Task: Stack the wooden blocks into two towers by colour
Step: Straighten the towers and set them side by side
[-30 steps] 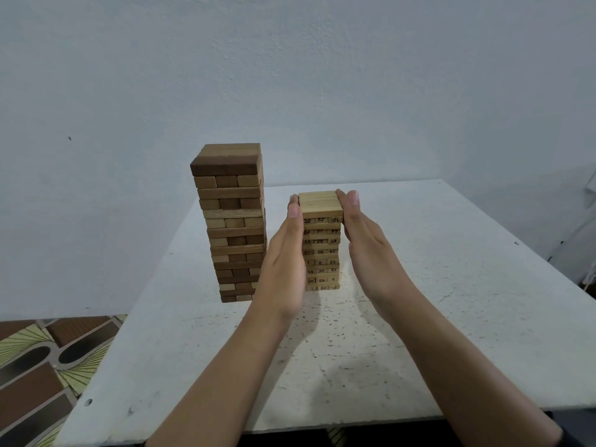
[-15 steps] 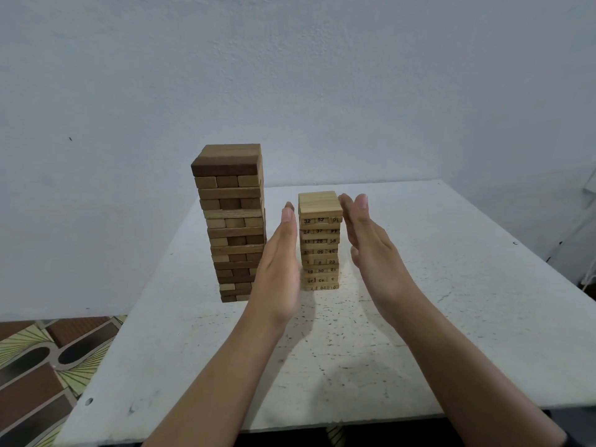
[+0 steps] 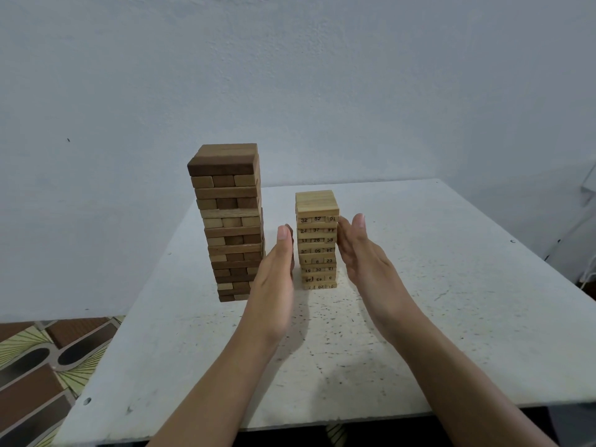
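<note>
On the speckled white tabletop (image 3: 451, 285) stand two towers of wooden blocks: a taller brown tower (image 3: 230, 221) at the left and, near it to the right, a shorter pale tower (image 3: 317, 243) (its block ends carry printed numbers). Both hands are flat, fingers straight, palms facing each other, holding nothing. Between the towers, the left hand (image 3: 274, 285) keeps a narrow gap from the pale one; the right hand (image 3: 364, 266) flanks its other side, fingertips at the edge, contact unclear. Patterned floor tiles (image 3: 38, 366) show at lower left.
</note>
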